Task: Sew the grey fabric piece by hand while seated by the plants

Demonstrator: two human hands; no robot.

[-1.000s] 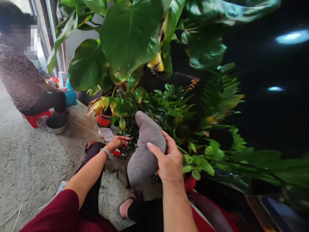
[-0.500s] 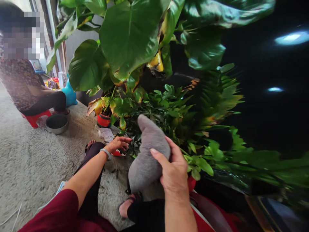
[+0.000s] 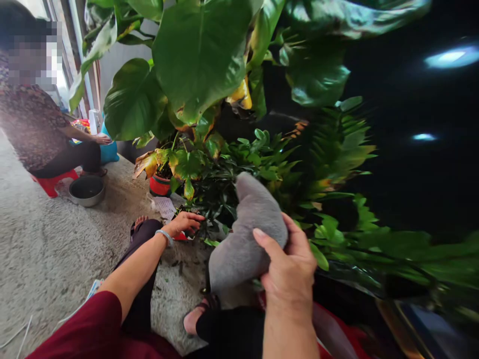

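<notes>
A grey plush piece (image 3: 249, 239), soft and wavy in outline with one narrow rounded end, is held in front of the plants. My right hand (image 3: 288, 254) grips its right side, thumb on the near face and fingers mostly hidden behind it. To its left, my left hand (image 3: 185, 224) reaches out with loosely stretched fingers by the dark leaves (image 3: 215, 209). Nothing shows in that hand, and it is apart from the plush. Below the hand is a small red item (image 3: 181, 236), partly covered.
A red pot (image 3: 160, 185) stands beneath large green leaves (image 3: 202, 60). Printed paper (image 3: 163, 207) lies beside it. At left, another person (image 3: 35, 124) sits on a red stool (image 3: 52, 184) near a grey basin (image 3: 87, 191) and a blue object (image 3: 110, 149).
My right hand has carried the grey plush piece to the right, slightly away from my left hand, which stays put. The other person's hand now shows over the blue object.
</notes>
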